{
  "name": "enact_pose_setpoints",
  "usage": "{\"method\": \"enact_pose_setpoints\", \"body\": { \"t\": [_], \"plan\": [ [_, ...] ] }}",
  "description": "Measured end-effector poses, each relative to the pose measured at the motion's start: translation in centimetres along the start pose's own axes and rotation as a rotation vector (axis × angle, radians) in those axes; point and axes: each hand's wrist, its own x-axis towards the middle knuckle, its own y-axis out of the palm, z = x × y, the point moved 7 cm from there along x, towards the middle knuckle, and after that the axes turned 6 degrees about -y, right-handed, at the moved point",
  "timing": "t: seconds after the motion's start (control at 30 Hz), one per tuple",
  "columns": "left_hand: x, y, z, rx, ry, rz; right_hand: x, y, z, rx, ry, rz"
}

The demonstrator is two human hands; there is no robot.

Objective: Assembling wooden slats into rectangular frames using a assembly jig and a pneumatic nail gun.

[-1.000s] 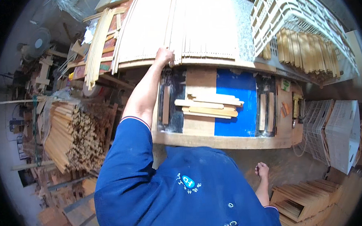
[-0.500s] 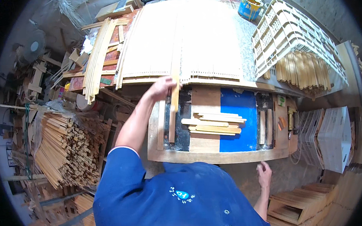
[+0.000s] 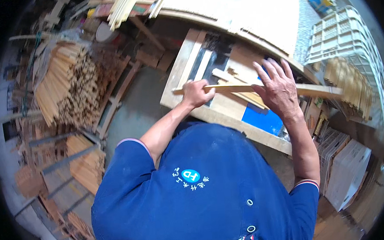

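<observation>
I have the left hand (image 3: 196, 94) clenched around the strip (image 3: 233, 88) near its left end, at centre frame; the strip runs to the right of the frame. The right hand (image 3: 279, 89) spreads its fingers over it; I cannot tell whether they touch. Shorter sticks (image 3: 257, 100) lie on the bench (image 3: 262, 136).

wooden bench (image 3: 176, 68) | brown board (image 3: 226, 107) and blue panel (image 3: 261, 120) on top | pale strips (image 3: 223, 76) lying across both
</observation>
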Motion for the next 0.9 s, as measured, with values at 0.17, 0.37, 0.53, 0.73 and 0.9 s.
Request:
{"method": "enact_pose_setpoints", "body": {
  "t": [0.17,0.37,0.53,0.73,0.9],
  "plan": [
    [-1.1,5.5,-0.1,0.107,0.081,0.247,-12.5,13.6,-2.2,0.224,0.211,0.277],
    [-2.4,10.3,2.4,0.22,0.078,0.535,-18.3,21.2,-0.2,0.412,0.285,0.211],
    [-3.5,10.4,4.2,0.193,0.043,0.54,-18.8,24.4,1.4,0.399,0.327,0.302],
    [-4.1,10.4,5.2,0.069,0.249,0.377,-18.8,25.2,3.1,0.365,0.32,0.15],
    [-3.9,8.5,3.0,0.175,0.408,0.335,-18.0,24.7,4.2,0.4,0.481,0.128]
  ]
}}
